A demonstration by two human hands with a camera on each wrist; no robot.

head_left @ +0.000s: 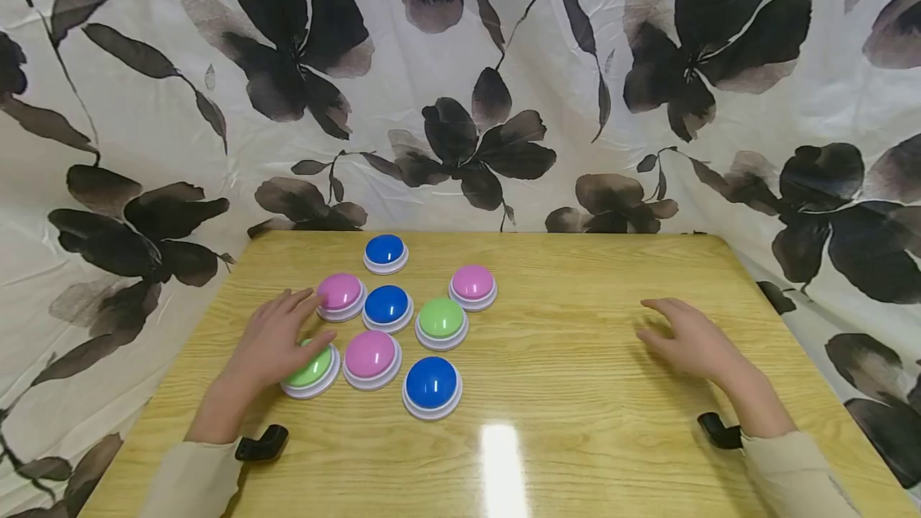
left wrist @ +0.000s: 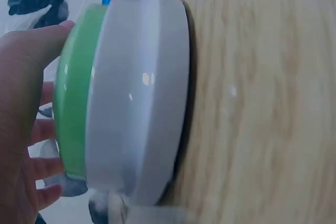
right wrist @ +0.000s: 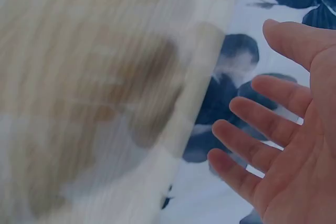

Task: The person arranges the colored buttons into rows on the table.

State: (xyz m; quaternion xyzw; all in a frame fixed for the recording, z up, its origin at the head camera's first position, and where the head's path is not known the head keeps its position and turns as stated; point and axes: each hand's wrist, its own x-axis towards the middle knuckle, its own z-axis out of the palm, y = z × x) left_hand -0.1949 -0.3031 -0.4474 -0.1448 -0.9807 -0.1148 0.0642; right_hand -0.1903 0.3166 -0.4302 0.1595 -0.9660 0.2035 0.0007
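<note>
My left hand (head_left: 268, 344) hovers over a green dome push button (head_left: 311, 370) on a white base at the left, its fingers loosely spread. In the left wrist view that green button (left wrist: 79, 98) fills the middle, beside the thumb and fingers; contact cannot be told. The fingertips lie near a pink button (head_left: 340, 292). Another pink button (head_left: 370, 355) stands right of the green one. Far to the right, my right hand (head_left: 691, 342) holds nothing above the table, fingers relaxed, palm showing in the right wrist view.
More buttons stand on the wooden table (head_left: 576, 422): a back blue one (head_left: 384, 249), a middle blue one (head_left: 387, 305), a front blue one (head_left: 432, 384), a second green one (head_left: 441, 319) and a pink one (head_left: 472, 284). A floral curtain (head_left: 576, 126) hangs behind.
</note>
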